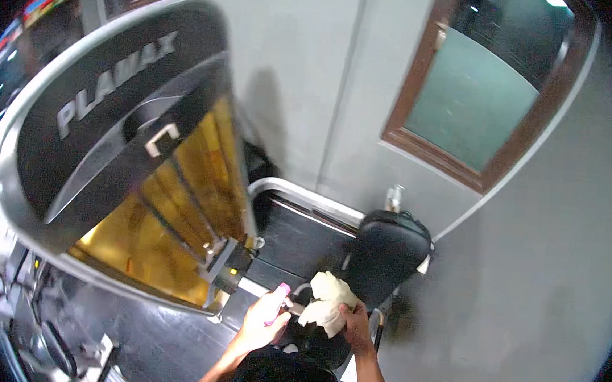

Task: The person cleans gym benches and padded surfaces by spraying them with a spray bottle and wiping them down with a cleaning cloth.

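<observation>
My left hand (264, 318) is closed round a small pink object (283, 289), whose body is mostly hidden by the fingers; its exact kind does not show. A crumpled cream cloth (329, 302) is bunched in my right hand (357, 326), just to the right of the left one. Both hands are low in front of my body, above the gym machine's seat area. Beyond the cloth is the machine's black padded backrest (392, 246).
A large machine shroud (111, 94) marked PLAMAX, with a yellow lower panel (187, 217), stands on the left. Behind is a grey wall (301, 81) with a brown-framed window (474, 104). Other gym equipment (59, 348) sits at lower left on the dark floor (155, 338).
</observation>
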`<state>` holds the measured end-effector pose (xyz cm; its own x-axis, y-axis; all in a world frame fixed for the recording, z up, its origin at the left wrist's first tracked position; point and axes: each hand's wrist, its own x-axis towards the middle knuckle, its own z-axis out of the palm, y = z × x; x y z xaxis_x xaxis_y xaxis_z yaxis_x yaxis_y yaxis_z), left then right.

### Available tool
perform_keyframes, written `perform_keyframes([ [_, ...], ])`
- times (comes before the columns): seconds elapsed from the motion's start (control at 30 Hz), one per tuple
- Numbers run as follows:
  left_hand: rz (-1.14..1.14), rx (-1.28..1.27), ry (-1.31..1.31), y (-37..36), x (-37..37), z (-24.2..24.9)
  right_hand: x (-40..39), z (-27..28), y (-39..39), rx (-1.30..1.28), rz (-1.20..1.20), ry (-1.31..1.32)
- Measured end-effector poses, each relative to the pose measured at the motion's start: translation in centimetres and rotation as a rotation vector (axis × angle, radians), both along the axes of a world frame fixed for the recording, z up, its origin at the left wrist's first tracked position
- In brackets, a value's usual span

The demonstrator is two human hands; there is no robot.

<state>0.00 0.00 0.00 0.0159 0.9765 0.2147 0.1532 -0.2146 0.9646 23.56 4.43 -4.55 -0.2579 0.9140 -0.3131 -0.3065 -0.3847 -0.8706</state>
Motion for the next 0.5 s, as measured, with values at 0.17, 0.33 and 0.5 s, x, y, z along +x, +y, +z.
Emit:
perform_keyframes([
  [0.17,0.290,0.254,0.192,-3.0,-5.4,-0.1,-5.9,1.5,2.7,0.346,0.176,-0.100],
  [0.33,0.438,0.171,0.255,-7.8,-11.4,1.2,-14.8,2.5,2.1,0.054,0.362,0.282],
  [0.5,0.591,0.193,0.220,-13.2,-16.8,0.5,-21.6,1.0,0.1,-0.179,0.594,0.222],
])
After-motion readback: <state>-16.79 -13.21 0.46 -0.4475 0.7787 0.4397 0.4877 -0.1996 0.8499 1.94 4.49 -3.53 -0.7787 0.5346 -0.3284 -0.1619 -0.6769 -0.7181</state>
